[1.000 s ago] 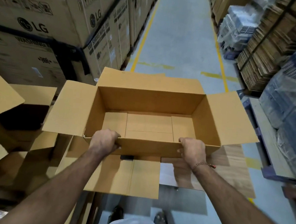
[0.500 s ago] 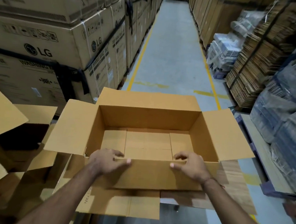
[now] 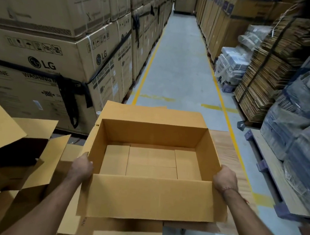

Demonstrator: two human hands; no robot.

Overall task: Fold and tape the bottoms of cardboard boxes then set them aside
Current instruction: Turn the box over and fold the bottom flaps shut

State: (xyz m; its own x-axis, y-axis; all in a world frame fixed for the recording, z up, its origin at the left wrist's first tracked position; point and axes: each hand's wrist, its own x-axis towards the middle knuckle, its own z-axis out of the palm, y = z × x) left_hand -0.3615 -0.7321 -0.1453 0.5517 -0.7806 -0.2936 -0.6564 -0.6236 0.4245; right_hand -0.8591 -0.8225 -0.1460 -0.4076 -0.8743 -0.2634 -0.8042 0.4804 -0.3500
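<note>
I see an open cardboard box (image 3: 151, 161) held upright in front of me, mouth up, over a wooden tabletop (image 3: 226, 155) whose bare grain shows at the box's right side. My left hand (image 3: 82, 168) grasps the box's left wall near its front corner, thumb inside the wall, the other fingers hidden outside it. My right hand (image 3: 225, 179) clasps the right wall near its front corner, fingers curled over the outside; I cannot see its thumb. The near flap (image 3: 144, 199) hangs down toward me and the far flap (image 3: 150, 114) stands up at the back. Inside, the bottom flaps (image 3: 152, 162) lie folded flat and meet along seams. I cannot tell whether the box touches the tabletop. Under the near flap, at the tabletop's front edge, lies flat cardboard (image 3: 120, 230). Beyond the tabletop's left edge sit other open boxes (image 3: 16, 144). Behind them rise stacked printed cartons (image 3: 50, 60). A grey aisle floor (image 3: 179, 67) with yellow lines runs ahead, and bundled flat cardboard (image 3: 266, 81) stands to the right.
</note>
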